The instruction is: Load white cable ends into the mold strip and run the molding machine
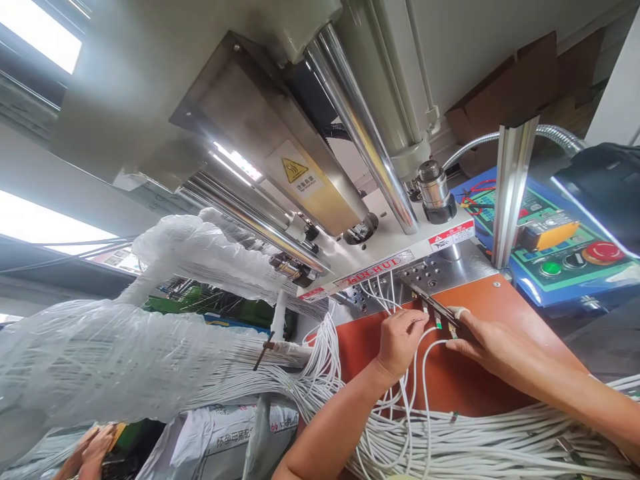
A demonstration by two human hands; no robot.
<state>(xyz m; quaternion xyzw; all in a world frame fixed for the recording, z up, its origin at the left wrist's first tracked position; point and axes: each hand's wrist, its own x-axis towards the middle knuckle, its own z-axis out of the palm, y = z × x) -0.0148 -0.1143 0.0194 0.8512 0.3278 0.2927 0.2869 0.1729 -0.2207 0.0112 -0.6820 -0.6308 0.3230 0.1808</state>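
White wires (440, 440) rise from a thick bundle across the orange tabletop (480, 373), their ends fanned out so each can reach a narrow dark metal strip (435, 310) beneath the steel press head (270, 147). Both forearms reach in low; the right hand (493, 347) grasps the strip, steadying it, while the left hand (400, 343) stays closed beside it, fingers hiding whether it pinches a wire.

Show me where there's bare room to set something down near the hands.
Bare orange pad shows below the right hand, bordered by the white wires, and in a narrow strip beside the left hand. Around both hands it is crowded, with wires fanning from the steel plate.
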